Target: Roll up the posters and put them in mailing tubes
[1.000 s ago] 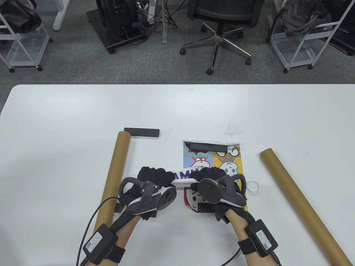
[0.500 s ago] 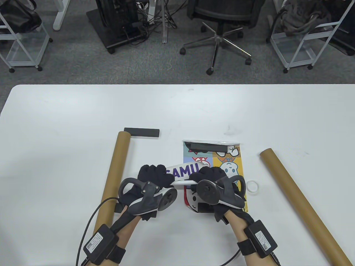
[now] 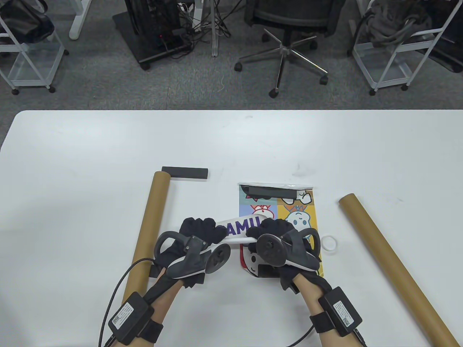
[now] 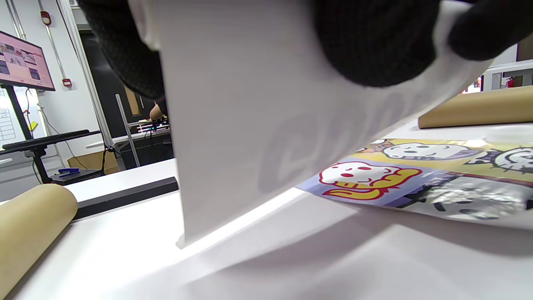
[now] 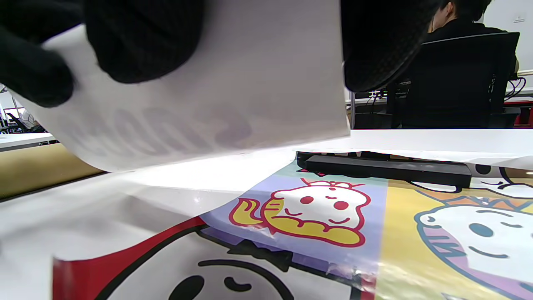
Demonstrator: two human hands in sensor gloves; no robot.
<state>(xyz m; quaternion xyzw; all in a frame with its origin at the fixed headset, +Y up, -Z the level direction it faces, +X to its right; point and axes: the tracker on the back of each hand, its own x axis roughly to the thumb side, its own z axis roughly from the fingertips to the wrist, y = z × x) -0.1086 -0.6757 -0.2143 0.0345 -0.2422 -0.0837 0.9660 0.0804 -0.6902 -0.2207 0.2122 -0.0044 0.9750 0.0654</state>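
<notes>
Both hands, left hand [image 3: 200, 231] and right hand [image 3: 275, 231], grip a half-curled white poster [image 3: 241, 228] above the cartoon poster [image 3: 294, 213] on the bench [image 3: 231, 144]; uneven rolling could cone or crease it, jamming it in the cardboard mailing tube [image 3: 148, 227].

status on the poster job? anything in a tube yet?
Done: nothing stored that shows; both tubes, the left tube and the right tube, lie on the table.
In hand: the left hand and right hand grip a white poster, partly curled.
Left: finish that roll, insert it, then roll the cartoon poster, flat under a black bar.
</notes>
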